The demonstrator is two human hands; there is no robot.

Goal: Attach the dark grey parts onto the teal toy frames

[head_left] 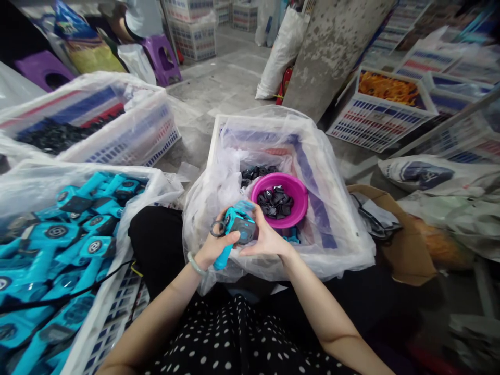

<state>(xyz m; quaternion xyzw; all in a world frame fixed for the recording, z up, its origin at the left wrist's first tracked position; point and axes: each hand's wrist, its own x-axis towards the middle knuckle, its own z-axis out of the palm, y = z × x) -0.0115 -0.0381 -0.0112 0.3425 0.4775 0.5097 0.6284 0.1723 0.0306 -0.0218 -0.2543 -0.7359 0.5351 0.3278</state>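
Note:
I hold a turquoise and dark grey plastic device with a handle (242,229) between both hands, over the front of a plastic-lined crate. My left hand (211,249) grips it from the left, thumb on the grey part, with the handle pointing down toward me. A dark ring-shaped piece (217,227) shows by the left fingers; what it belongs to I cannot tell. My right hand (269,235) is curled round the device's right side. Just beyond it stands a magenta bowl (302,200) with small black parts (275,202) in it.
The lined crate (332,208) also holds more black parts (255,173) behind the bowl. At left a crate (105,333) is heaped with similar turquoise devices (58,234). A cardboard box (414,255) sits to the right. Further off are a pillar (332,47) and purple stools (162,60).

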